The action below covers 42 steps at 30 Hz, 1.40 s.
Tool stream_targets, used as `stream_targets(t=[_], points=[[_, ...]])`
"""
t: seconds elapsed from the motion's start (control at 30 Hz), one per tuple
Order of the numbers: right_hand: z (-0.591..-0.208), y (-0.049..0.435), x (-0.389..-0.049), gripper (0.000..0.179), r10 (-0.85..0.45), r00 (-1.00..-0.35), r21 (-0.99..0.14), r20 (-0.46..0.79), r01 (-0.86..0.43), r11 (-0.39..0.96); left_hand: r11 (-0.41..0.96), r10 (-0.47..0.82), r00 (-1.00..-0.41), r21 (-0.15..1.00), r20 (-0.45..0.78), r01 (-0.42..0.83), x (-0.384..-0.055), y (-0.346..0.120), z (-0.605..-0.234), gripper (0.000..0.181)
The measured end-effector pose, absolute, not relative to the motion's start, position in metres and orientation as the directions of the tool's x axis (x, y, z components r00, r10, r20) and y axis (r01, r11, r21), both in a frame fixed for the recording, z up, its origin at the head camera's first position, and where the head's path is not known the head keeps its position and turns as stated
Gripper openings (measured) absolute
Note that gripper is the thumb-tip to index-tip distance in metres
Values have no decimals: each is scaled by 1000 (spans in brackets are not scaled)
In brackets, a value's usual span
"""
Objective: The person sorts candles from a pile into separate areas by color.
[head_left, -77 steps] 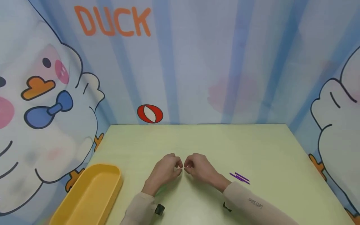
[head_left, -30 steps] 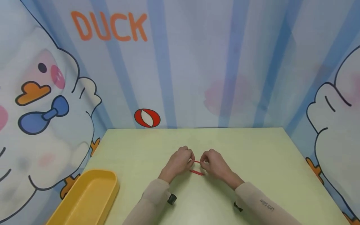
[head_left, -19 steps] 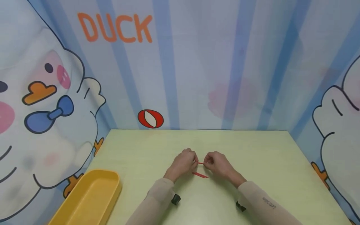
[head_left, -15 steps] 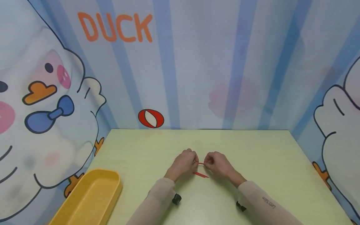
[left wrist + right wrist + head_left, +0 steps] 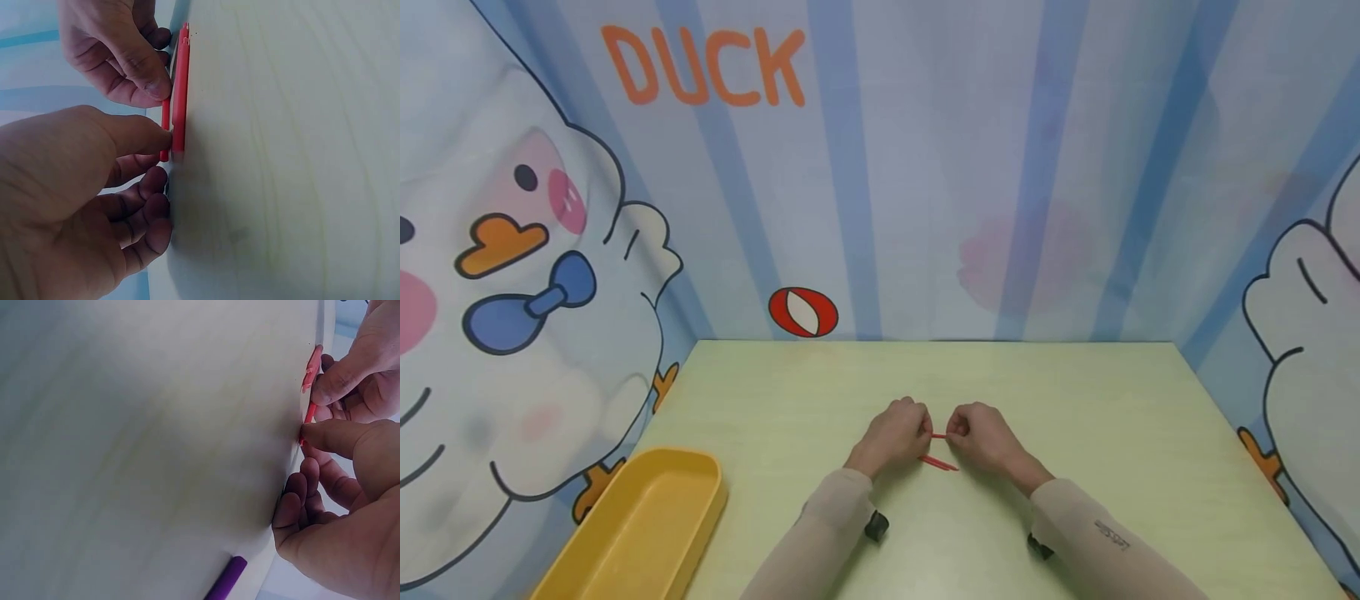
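Observation:
A thin red stick [image 5: 938, 436] spans the small gap between my two hands, low over the table. My left hand [image 5: 893, 435] pinches its left end between thumb and index finger, the other fingers curled loosely. At its right end, the thumb and index finger of my right hand [image 5: 988, 437] pinch it too. Just on the near side, more red sticks [image 5: 938, 463] lie side by side on the table, slightly slanted; the left wrist view shows these red sticks [image 5: 181, 87] close beside the held one. A purple stick [image 5: 226, 579] shows in the right wrist view.
A yellow tray [image 5: 700, 508] stands at the left of the pale yellow table [image 5: 1075, 400]. Behind and at the sides rises a cloth backdrop [image 5: 917, 167] with printed ducks. A dark wrist device [image 5: 877, 527] sits on the left sleeve.
Both hands have shifted right from fingertips nearly meeting; a red stick now shows between them, others below. Purple sticks once seen beside the right arm are hidden in the head view. Lately the hands barely move.

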State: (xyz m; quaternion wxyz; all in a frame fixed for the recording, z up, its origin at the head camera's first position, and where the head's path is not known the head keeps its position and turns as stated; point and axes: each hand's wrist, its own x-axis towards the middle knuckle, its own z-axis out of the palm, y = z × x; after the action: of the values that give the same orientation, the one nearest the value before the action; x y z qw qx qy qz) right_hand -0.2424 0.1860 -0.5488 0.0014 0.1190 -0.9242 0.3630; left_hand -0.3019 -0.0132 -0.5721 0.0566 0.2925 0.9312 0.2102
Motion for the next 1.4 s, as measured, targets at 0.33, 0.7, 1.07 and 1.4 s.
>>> stream_targets(t=[0.33, 0.7, 1.07, 1.4], points=[[-545, 185, -241, 9, -194, -978, -674, 72, -191, 713, 741, 568, -823, 422, 23, 523, -294, -15, -561, 8], [-530, 181, -230, 7, -216, -974, -677, 63, -201, 708, 773, 555, -832, 371, 1, 515, -277, -26, -528, 2], [-542, 180, -207, 15, -241, -969, -642, 58, -221, 734, 761, 578, -816, 350, 17, 547, -250, -37, -522, 4], [-546, 179, -204, 18, -259, -961, -643, 95, -258, 721, 721, 620, -781, 334, 81, 607, -258, -40, -549, 7]])
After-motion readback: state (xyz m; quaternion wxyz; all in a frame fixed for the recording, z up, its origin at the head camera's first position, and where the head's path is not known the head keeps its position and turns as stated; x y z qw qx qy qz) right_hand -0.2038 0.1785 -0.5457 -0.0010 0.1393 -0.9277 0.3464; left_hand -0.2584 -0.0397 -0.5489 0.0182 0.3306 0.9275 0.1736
